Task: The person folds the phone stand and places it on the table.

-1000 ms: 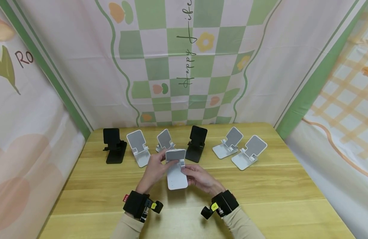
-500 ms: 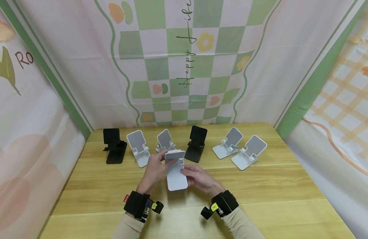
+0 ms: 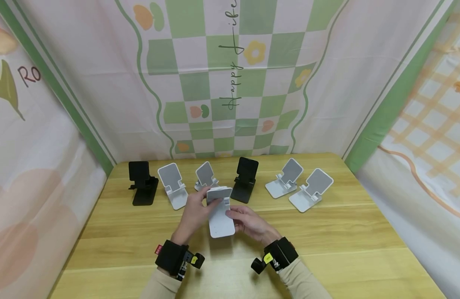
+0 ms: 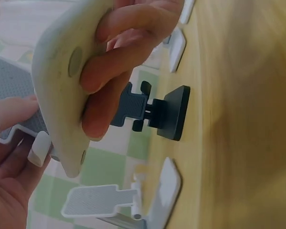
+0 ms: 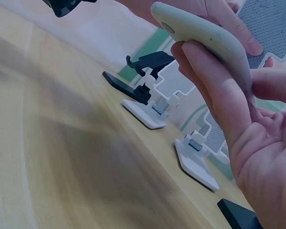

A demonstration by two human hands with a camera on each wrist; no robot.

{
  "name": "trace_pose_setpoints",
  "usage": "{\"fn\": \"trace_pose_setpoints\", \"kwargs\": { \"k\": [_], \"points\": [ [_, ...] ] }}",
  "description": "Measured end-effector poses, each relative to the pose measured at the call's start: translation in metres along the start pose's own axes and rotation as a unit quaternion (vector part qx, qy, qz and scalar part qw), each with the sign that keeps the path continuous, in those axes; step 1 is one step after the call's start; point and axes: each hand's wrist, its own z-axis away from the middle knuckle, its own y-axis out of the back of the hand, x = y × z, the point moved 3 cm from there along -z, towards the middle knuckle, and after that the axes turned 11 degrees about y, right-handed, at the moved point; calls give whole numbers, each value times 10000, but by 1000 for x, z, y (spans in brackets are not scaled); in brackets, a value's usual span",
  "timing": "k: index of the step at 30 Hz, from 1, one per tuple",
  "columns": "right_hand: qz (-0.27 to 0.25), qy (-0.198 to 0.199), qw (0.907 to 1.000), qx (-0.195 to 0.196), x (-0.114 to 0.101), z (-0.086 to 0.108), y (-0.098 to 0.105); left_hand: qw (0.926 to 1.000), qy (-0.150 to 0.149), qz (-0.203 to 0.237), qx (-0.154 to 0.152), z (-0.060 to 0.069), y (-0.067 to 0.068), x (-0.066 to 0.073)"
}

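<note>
A white phone stand (image 3: 220, 222) is held above the table between both hands. My left hand (image 3: 194, 214) grips its upper plate, the thumb lying on the grey pad (image 3: 219, 194). At the right edge of the base, my right hand (image 3: 252, 224) holds on with the thumb on top. The right wrist view shows the right fingers (image 5: 214, 81) under the base (image 5: 209, 38). In the left wrist view, a white hinge part (image 4: 39, 149) shows beside the left hand; the base hides part of the plate there.
Behind the hands, a row of unfolded stands lines the wooden table (image 3: 327, 257): a black stand (image 3: 142, 182) at far left, another black stand (image 3: 245, 180) near the middle, and several white ones, including a white stand (image 3: 311, 190) at far right. A patterned curtain (image 3: 230, 83) hangs behind.
The held stand's upper plate has tilted slightly, with more of its white top edge showing. Both hands stay almost where they were, and the row of stands is unchanged.
</note>
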Motion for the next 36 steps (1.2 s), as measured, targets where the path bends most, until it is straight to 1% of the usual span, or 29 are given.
{"fn": "trace_pose_setpoints", "kwargs": {
  "k": [3,5,7,8,10,12,15,19,21,22,24,31,36],
  "points": [
    [110,-42,9999,66,-2,-1,1,9993,-330,-156,115,-1,1,7],
    [176,-53,9998,75,-3,-1,2,9978,-595,-209,220,-1,3,15],
    [230,-35,9997,59,-3,-1,3,9948,-908,-324,316,-2,6,25],
    [251,-18,9997,49,-3,-1,4,9922,-1092,-452,384,-2,8,31],
    [297,38,9996,15,-2,-2,5,9850,-1453,-779,519,-2,11,43],
    [311,82,9995,13,-2,-2,6,9757,-1753,-1155,625,-2,13,53],
    [365,77,9993,85,0,-3,8,9612,-2039,-1707,735,-2,15,65],
    [527,-52,9981,308,2,-2,11,9425,-2153,-2453,715,-2,15,71],
    [615,-123,9972,419,2,-1,11,9356,-2133,-2736,661,-2,13,72],
    [639,-154,9968,451,3,0,11,9335,-2114,-2828,628,-1,13,71],
    [674,-201,9962,506,3,0,11,9305,-2072,-2966,572,-1,13,71],
    [709,-147,9959,548,4,-1,8,9256,-2041,-3163,401,-1,13,69],
    [678,-91,9956,644,4,-2,7,9224,-2132,-3190,442,0,12,69]
  ]
}}
